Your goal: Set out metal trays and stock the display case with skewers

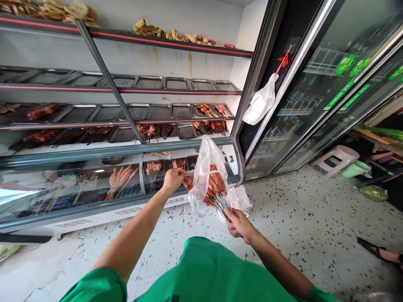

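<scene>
My right hand (pixel 242 225) is wrapped round the bare ends of a bundle of metal skewers (pixel 221 201). Reddish meat (pixel 216 183) is threaded on them, partly covered by a clear plastic bag (pixel 204 167). On the other side, my left hand (pixel 174 179) pinches the bag's left end, close to a piece of the meat; its fingertips are partly hidden. Both hands are in front of the display fridge's lower glass (pixel 122 176), above the floor. Below the meat, another white plastic bag (pixel 241 200) is partly hidden by my right hand and the skewers.
Metal trays (pixel 181 110) line the fridge shelves, several with skewered meat. A white bag (pixel 261 100) hangs on the frame at the right, beside glass doors (pixel 292 109). A stool (pixel 336 160) stands on the speckled floor (pixel 302 209); another person's foot (pixel 385 253) shows at the right edge.
</scene>
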`<state>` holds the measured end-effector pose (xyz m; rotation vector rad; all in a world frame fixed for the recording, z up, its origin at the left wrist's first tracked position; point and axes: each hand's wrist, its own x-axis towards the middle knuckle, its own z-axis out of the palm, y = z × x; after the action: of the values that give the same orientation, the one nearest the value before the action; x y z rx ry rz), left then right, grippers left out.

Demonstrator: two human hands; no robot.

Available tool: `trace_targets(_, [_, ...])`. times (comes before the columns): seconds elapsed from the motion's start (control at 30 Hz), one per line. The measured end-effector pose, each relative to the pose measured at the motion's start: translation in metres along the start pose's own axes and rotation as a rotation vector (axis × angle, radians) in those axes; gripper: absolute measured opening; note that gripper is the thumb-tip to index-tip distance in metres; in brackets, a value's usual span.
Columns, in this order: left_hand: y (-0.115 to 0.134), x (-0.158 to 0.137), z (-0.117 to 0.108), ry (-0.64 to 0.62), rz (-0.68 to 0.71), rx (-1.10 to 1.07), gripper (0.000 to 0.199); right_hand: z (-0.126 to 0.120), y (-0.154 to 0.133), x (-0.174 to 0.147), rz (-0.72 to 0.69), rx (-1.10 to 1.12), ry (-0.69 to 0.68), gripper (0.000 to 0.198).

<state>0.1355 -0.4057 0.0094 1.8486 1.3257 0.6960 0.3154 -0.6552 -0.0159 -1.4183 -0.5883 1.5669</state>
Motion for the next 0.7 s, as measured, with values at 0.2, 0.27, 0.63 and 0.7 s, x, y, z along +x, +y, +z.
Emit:
trace_targets(0.2, [0.002,-0.003,-0.002,0.055,0.103,0.255,0.024,0.0,-0.008,-0.012,-0.015,-0.019,0.0,0.056])
trace_targets(0.27, [0.009,-0.003,-0.011,0.037,0.12,0.265,0.028,0.002,-0.009,-0.014,-0.029,-0.057,0.031,0.056])
trace_targets(0.63, [0.156,-0.008,-0.004,-0.511,1.213,0.805,0.053,0.002,0.009,0.002,-0.021,-0.246,0.104,0.042])
trace_targets(0.7, [0.155,0.006,0.023,-0.643,1.193,0.802,0.034,0.003,0.014,0.004,-0.037,-0.252,0.085,0.042])
